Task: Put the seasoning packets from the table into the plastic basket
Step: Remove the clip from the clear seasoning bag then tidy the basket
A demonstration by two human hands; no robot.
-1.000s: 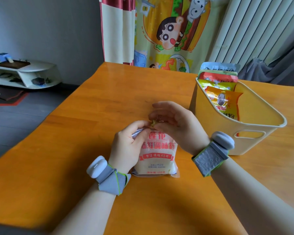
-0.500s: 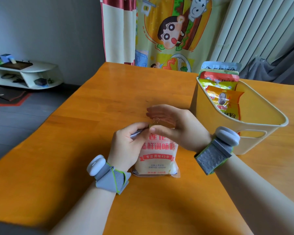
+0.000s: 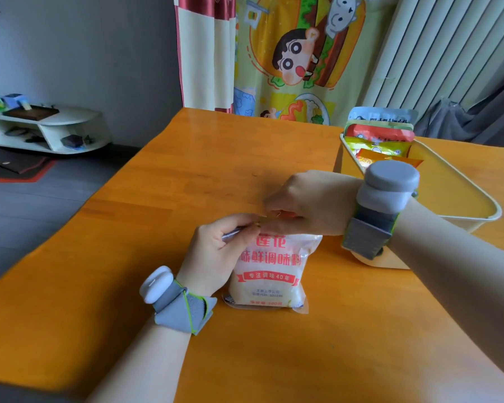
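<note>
The left hand (image 3: 216,251) and right hand (image 3: 306,205) both pinch the top edge of the clear plastic seasoning packet with red lettering (image 3: 269,271), probably to gather its seal for a lift. The packet lies flat on the orange wooden counter (image 3: 128,286). To the right, just beside the right wrist, stands the pale yellow plastic basket (image 3: 460,196), with several colourful packets (image 3: 380,135) upright at its far end, leaving room in front.
</note>
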